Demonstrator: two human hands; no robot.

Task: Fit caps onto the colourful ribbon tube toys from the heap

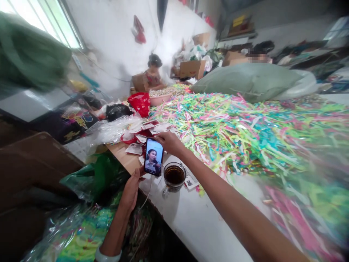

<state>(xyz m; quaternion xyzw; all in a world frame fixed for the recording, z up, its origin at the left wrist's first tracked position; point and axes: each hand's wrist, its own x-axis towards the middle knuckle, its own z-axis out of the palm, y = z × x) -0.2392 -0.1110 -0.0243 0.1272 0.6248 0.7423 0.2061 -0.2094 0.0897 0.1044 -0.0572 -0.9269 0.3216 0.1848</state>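
Note:
A smartphone point(153, 157) stands tilted upright near the table edge, its lit screen showing a person with a microphone. My left hand point(133, 185) grips its lower left corner, thumb along the side. At the top right corner, the fingers of my right hand point(169, 143) are closed on the phone. A white cable point(148, 191) hangs below it. Just right of the phone is a glass mug point(174, 177) of dark liquid, under my right forearm. Printed cards point(135, 148) and red packets lie behind the phone.
Colourful plastic strips point(231, 127) cover much of the white table point(188, 222). A large green sack point(245, 82) lies across the back. One person point(153, 74) sits behind a pink basin point(160, 99); another is at back right. Bags of strips point(81, 233) stand below the left edge.

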